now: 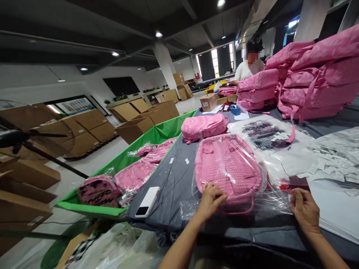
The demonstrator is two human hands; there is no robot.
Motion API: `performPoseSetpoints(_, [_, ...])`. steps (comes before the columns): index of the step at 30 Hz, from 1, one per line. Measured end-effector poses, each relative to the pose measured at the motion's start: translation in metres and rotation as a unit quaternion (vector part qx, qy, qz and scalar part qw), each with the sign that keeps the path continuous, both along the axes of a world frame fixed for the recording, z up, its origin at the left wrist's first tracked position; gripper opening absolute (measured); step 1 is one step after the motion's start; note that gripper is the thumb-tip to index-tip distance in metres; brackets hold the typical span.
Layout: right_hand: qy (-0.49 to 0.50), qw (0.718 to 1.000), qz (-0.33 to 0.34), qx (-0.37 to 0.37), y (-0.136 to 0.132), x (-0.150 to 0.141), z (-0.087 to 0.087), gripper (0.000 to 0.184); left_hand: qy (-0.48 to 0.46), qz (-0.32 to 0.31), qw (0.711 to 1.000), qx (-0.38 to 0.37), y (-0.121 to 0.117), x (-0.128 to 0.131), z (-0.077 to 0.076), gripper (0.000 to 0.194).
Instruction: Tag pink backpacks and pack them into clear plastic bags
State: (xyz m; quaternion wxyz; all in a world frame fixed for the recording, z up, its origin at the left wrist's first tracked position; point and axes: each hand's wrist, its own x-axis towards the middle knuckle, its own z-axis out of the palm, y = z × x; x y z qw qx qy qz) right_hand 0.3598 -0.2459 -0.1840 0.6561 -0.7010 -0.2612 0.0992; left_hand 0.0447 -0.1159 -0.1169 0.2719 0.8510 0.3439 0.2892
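A pink backpack [228,166] lies flat on the grey table [174,183] inside a clear plastic bag [269,194]. My left hand [211,198] rests on the bag's near end, fingers curled and pinching the plastic. My right hand [304,207] pinches the bag's open edge at the right, close to a red strip. A second pink backpack [203,127] without a bag sits further back on the table.
A green bin [117,164] at the left holds several bagged pink backpacks. A white power bank [147,201] lies near the table edge. Stacked pink backpacks [311,82], paper slips [333,157] and plastic bags fill the right. Another person [248,65] works at the far end. Cardboard boxes [86,129] line the floor.
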Motion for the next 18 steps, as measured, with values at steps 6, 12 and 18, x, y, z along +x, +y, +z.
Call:
performPoseSetpoints(6, [-0.057,0.997,0.017,-0.053,0.025,0.013,0.009,0.070,-0.047,-0.031,0.972,-0.228,0.026,0.006,-0.004,0.047])
performPoseSetpoints(12, [-0.059,0.993,0.039,-0.098,0.019,0.020,0.029,0.064,-0.053,-0.022,0.957,-0.283,0.025,0.009,-0.009,0.049])
performPoseSetpoints(18, [-0.137,0.969,-0.130,-0.162,-0.102,0.071,0.065,0.054,-0.048,-0.033,0.949,-0.309,0.027,0.012,-0.006,0.045])
